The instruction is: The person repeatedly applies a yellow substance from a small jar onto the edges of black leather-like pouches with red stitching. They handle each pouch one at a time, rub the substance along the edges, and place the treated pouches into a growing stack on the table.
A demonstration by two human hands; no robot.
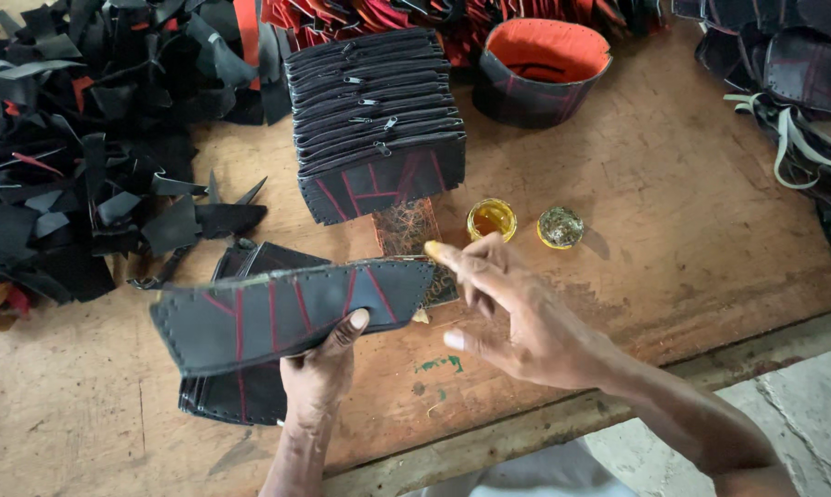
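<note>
Your left hand (319, 373) grips a long black leather panel (291, 313) with red stitched lines, thumb up against its near face and fingers hidden behind it, so the piece stands on edge and lifted off the tabletop (691, 212). Your right hand (517, 317) is loosely open and holds nothing; its forefinger is stretched out to the panel's right end, and the fingertip carries a yellow smear. The other fingers are half curled underneath.

Under the panel, a few more black pieces (240, 396) lie flat on the wood just in front of your left wrist. Behind the panel's right end lies a small dark scrap board (408, 228) streaked with scratchy marks. Just past your right forefinger sits a small open pot of yellow glue (491, 219), and beside it, a little to the right, a round lid (560, 226) lying on the wood.

Farther back stands a neat stack of finished panels (378, 120), packed on edge with small zip pulls showing along the tops. To its right sits a round black piece with an orange lining (540, 69). A loose heap of black offcuts (84, 138) covers the left of the tabletop, and more black parts with pale straps (802, 110) lie at the far right.
</note>
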